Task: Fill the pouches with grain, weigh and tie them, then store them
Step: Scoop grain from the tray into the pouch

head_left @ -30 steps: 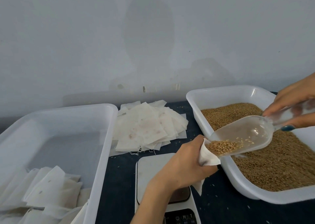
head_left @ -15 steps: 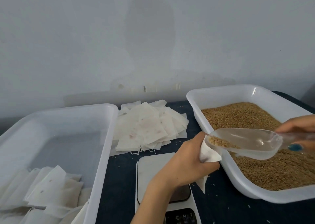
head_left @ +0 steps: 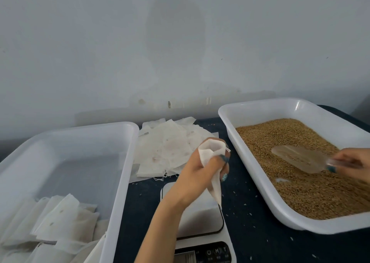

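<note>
Head view: the left hand (head_left: 196, 174) holds a white pouch (head_left: 206, 154) above the scale (head_left: 202, 220) at 6 o'clock. Its grip is clamped round the pouch's middle, with the mouth gaping upward and the lower end hanging toward the scale plate. At 3 o'clock the right hand (head_left: 352, 161), somewhat blurred, has its grip closed on the handle of a clear scoop (head_left: 296, 156). The scoop rests on the grain (head_left: 300, 194) inside a white tray (head_left: 260, 110). A pile of flat pouches (head_left: 168, 152) lies on the dark desk (head_left: 250, 232) just beyond the left hand, toward 12 o'clock. At 8 o'clock a second white tray (head_left: 124, 162) holds more pouches (head_left: 60, 218) in its near corner. Loose kernels dot the desk.
</note>
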Demonstrator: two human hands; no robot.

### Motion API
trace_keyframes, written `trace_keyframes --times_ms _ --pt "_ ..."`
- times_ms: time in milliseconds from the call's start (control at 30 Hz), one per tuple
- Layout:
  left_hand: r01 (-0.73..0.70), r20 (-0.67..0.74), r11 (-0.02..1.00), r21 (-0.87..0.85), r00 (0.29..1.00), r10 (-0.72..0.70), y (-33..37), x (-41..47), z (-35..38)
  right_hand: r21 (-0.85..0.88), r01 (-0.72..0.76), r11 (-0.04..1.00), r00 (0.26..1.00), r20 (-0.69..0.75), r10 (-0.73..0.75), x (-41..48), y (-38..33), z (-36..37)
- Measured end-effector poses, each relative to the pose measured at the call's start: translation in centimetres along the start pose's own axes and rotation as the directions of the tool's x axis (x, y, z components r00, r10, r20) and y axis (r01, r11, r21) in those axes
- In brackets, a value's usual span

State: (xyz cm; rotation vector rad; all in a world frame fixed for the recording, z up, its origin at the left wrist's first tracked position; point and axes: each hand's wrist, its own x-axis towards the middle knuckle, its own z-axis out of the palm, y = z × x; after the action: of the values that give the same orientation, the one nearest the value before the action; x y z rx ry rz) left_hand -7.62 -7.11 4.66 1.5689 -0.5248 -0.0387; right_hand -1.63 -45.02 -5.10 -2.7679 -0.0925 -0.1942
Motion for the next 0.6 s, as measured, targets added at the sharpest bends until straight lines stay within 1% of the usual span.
trace_keyframes --times_ms 33,67,100,167,200,233,267,333,400,467,533,600 --pt "0.004 -0.011 0.999 -0.033 1.0 -0.004 0.1 0.0 -0.2 -0.056 -0.07 0.996 0.998 -0.01 0.069 -0.1 -0.2 -0.3" --pt "0.012 -0.025 0.998 -0.057 1.0 -0.013 0.1 0.0 -0.5 -0.033 -0.077 0.996 0.997 0.018 0.078 -0.7 0.4 -1.0" --pt "0.033 -0.033 0.997 -0.064 0.999 -0.035 0.2 0.0 -0.7 -0.03 -0.104 0.994 0.988 0.11 0.107 -1.8 0.8 -3.7" --pt "0.103 -0.055 0.995 0.006 0.993 -0.102 -0.2 -0.2 -1.3 -0.151 -0.078 0.985 0.98 0.168 0.103 -1.9 -1.2 -4.8" --pt "0.139 -0.063 0.988 0.062 0.989 -0.136 -0.4 -0.4 -1.5 -0.174 -0.072 0.982 0.986 0.134 0.096 -1.5 -2.5 -5.4" --pt "0.168 -0.075 0.979 0.113 0.984 -0.161 -0.3 -0.7 -1.7 -0.201 -0.062 0.978 0.994 0.072 0.078 -1.1 -3.5 -6.2" --pt "0.19 -0.098 0.97 0.155 0.98 -0.176 -0.4 -0.8 -1.8 -0.209 -0.029 0.977 1.0 -0.004 0.029 -1.4 -5.2 -6.9" --pt "0.15 -0.131 0.968 0.202 0.983 -0.125 -0.7 -0.7 -1.9 -0.1 0.127 0.987 0.988 -0.078 -0.135 -3.1 -10.1 -8.2" --pt "0.113 -0.164 0.962 0.247 0.984 -0.073 -0.9 -0.4 -1.9 0.014 0.247 0.969 0.968 -0.041 -0.247 -4.4 -15.3 -8.6" --pt "0.142 -0.2 0.966 0.214 0.975 -0.099 -0.8 -0.2 -1.9 0.112 0.315 0.943 0.949 -0.011 -0.315 -5.3 -19.2 -8.6" --pt "0.164 -0.208 0.971 0.173 0.97 -0.127 -0.7 -0.2 -1.8 0.108 0.32 0.941 0.946 0.022 -0.325 -4.9 -20.7 -8.7" --pt "0.154 -0.214 0.979 0.133 0.969 -0.124 -0.6 -0.4 -1.9 0.02 0.274 0.962 0.962 0.017 -0.274 -3.7 -19.8 -8.8"
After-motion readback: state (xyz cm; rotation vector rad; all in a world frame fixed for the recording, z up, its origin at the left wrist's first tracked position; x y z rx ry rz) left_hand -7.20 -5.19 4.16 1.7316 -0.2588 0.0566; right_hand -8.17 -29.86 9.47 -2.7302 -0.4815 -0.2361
